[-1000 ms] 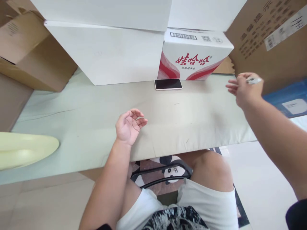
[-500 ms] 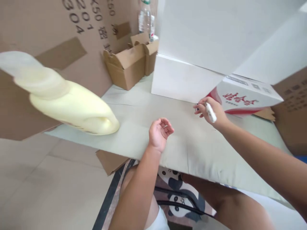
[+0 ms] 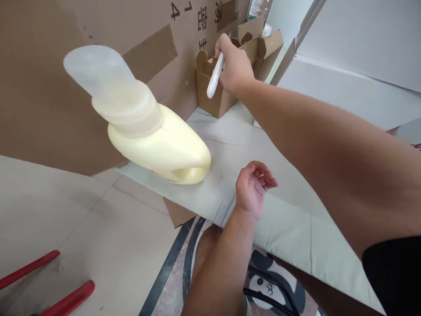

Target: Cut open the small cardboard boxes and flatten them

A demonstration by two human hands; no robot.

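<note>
My right hand is closed around a slim white pen-like stick, whose rounded end points down toward me; its other end is hidden by the fingers. That hand is over the small cardboard carton with cut-out handles, at the back of the cloth-covered table. Whether it touches the carton I cannot tell. Low over the table's front edge, my left hand has its palm up and fingers loosely curled and apart, with nothing in it. To its left stands a pale yellow jug-like bottle with a translucent cap.
A large brown cardboard panel with printed characters walls off the left. White boxes stand at the back right. Behind the carton is a clear plastic bottle. Red bars lie low at the left over the tiled floor.
My right hand has moved left and back, from beside the white box to the small carton, still holding the white stick. The view has turned left. My left hand keeps its pose.
</note>
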